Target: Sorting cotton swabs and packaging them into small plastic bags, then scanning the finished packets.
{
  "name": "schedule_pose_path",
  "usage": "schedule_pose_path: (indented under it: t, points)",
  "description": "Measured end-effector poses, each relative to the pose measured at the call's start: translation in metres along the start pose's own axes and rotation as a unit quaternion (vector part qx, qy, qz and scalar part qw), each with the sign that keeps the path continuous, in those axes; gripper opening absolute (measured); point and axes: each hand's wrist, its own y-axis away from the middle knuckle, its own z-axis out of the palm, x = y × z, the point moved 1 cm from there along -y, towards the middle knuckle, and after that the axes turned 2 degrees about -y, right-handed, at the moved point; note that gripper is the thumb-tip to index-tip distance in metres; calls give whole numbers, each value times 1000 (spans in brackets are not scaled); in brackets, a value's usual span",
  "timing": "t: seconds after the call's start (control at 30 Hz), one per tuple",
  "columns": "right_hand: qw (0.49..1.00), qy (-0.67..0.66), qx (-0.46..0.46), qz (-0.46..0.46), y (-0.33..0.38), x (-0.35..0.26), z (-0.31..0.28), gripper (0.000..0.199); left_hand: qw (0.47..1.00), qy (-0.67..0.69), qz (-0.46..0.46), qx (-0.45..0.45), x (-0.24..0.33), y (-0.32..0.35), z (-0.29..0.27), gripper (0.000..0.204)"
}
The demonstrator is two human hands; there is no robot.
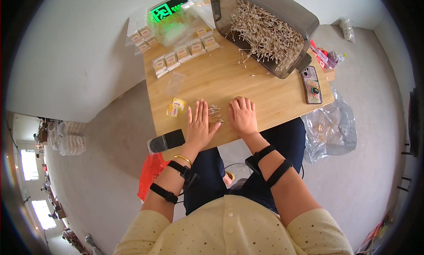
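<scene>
Loose cotton swabs point(215, 115) partly hidden

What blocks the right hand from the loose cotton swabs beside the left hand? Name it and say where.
Nothing visible does: only a narrow strip of bare tabletop separates the right hand from the loose cotton swabs. The left hand lies at their other side, not in between.
</scene>
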Motion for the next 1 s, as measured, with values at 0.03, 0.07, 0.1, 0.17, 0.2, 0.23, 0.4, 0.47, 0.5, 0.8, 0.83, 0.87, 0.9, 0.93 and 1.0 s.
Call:
schedule_pose_path:
  t: [0.03, 0.07, 0.1, 0.17, 0.2, 0.23, 0.4, 0.47, 0.5, 0.8, 0.83, 0.87, 0.9, 0.93, 1.0]
  points:
    - [1000, 2, -3, 1, 0, 0, 0, 21, 1000, -3, 7, -3, 0, 2, 1, 91]
    - [1000, 4, -6, 1, 0, 0, -1, 22, 1000, -6, 13, -7, 2, 6, 1, 91]
    - [1000, 8, -7, 1, 0, 1, 0, 22, 1000, -10, 22, -9, 3, 9, 1, 91]
    - [1000, 17, -8, 1, 0, 3, 1, 22, 999, -21, 25, -9, 9, 19, 2, 92]
    - [1000, 15, -11, 5, 0, 2, 0, 22, 999, -27, 24, -11, 11, 23, 1, 93]
    - [1000, 14, -14, 10, 0, 1, -1, 22, 999, -37, 15, -14, 12, 22, 1, 93]
    - [1000, 10, -9, 6, -1, -1, -1, 21, 996, -89, -25, 3, 9, 0, 0, 95]
    - [1000, 8, 7, -4, 0, 0, -1, 20, 996, -85, -23, 1, 10, 0, 1, 96]
    - [1000, 9, 6, -4, 0, 1, 0, 20, 996, -84, -20, 0, 9, -1, 1, 96]
    - [1000, 2, -4, 11, 0, 1, 1, 20, 994, -107, -15, -31, 16, 13, -2, 100]
    - [1000, 3, -4, 10, 0, 1, 1, 21, 995, -93, -13, -32, 16, 13, -2, 99]
    - [1000, 4, -5, 10, 0, 2, 1, 22, 996, -79, -10, -33, 17, 14, -2, 98]
    - [1000, 5, -6, 9, 0, 1, 1, 22, 997, -66, -8, -35, 17, 15, -3, 98]
    - [1000, 6, -6, 9, 0, 1, 0, 22, 997, -64, -6, -37, 16, 16, -3, 98]
    - [1000, 8, -7, 8, 0, 1, 0, 22, 998, -58, -2, -39, 16, 17, -4, 97]
